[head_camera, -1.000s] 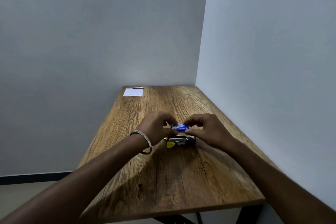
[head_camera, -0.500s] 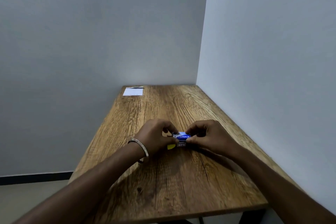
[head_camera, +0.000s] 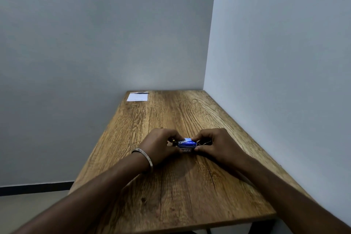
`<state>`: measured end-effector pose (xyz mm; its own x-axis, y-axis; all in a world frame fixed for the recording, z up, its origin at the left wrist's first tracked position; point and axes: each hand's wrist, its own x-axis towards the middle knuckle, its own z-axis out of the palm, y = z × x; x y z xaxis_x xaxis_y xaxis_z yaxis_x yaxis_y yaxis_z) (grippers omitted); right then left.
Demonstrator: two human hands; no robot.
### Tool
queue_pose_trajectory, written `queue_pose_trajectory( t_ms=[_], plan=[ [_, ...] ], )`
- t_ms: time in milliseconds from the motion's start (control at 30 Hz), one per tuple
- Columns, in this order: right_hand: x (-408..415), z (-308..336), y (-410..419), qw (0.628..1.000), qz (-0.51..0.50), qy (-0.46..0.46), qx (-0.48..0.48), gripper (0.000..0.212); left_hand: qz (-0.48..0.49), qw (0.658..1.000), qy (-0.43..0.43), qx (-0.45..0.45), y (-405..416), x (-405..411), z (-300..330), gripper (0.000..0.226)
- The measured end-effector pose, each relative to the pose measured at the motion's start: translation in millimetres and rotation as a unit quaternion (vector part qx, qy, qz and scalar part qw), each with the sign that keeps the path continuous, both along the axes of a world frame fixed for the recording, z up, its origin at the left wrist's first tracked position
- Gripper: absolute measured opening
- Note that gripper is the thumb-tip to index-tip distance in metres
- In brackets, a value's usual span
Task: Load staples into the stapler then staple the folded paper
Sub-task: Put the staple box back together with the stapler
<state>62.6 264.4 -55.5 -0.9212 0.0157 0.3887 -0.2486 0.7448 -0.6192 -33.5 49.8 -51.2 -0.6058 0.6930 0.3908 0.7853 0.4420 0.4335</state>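
While both hands pinch it mid-table, left hand (head_camera: 161, 143) and right hand (head_camera: 216, 143) at either end, the small blue staple box (head_camera: 187, 143) looks light and crushable. Gripping its short ends seems safest; the folded paper (head_camera: 137, 96) lies far off.

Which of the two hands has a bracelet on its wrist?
The left hand: a metal bracelet circles its wrist. The right hand has a bare wrist. Both hold the small blue box between them, over the wooden table.

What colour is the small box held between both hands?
Blue, with white print on it; the small box shows best in the head view, the only one.
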Motion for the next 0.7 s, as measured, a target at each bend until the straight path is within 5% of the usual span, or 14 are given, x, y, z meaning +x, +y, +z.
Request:
queue_pose_trajectory(
  t_ms=[700],
  plan=[
    [-173, 0, 49, 0.998, -0.061, -0.001, 0.014, 0.025, 0.064, 0.998, 0.022, -0.017, 71, -158, 0, 0.027]
  ],
)
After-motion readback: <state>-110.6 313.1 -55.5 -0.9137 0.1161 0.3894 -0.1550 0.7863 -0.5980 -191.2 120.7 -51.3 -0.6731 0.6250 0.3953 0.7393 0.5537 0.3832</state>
